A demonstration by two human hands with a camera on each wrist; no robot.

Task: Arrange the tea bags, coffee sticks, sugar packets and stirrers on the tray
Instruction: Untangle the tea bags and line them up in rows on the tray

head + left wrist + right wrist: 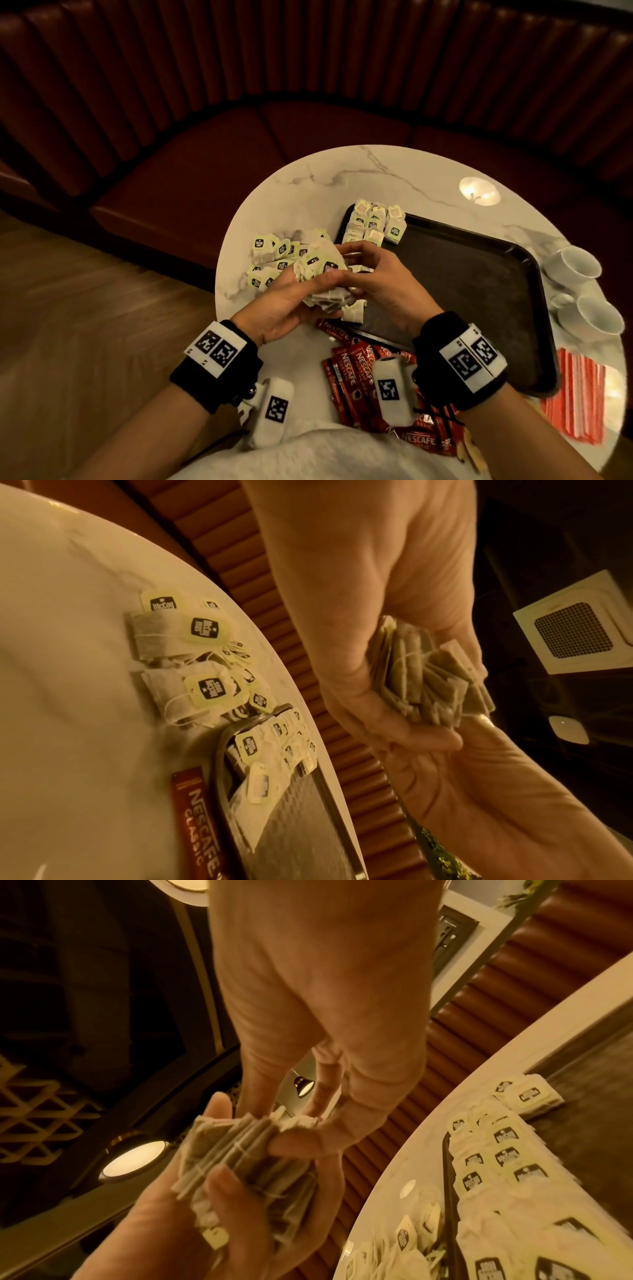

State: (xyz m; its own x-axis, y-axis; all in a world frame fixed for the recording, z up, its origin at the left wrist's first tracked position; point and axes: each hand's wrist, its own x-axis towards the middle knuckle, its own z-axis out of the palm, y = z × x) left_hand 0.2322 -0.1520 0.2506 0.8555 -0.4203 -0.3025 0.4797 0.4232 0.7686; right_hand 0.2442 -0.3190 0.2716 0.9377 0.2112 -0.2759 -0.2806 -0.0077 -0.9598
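Holding tea bags [320, 274] above tray's edge [346, 329].

Café or lounge: curved leather banquette [239, 102], round marble table [342, 178].

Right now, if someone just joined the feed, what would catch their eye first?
The thick bunch of tea bags held up between the left hand and right hand, above the near-left corner of the black tray. Next, the neat block of tea bags in the tray's far-left corner, and the red coffee sticks scattered on the marble table nearest the person.
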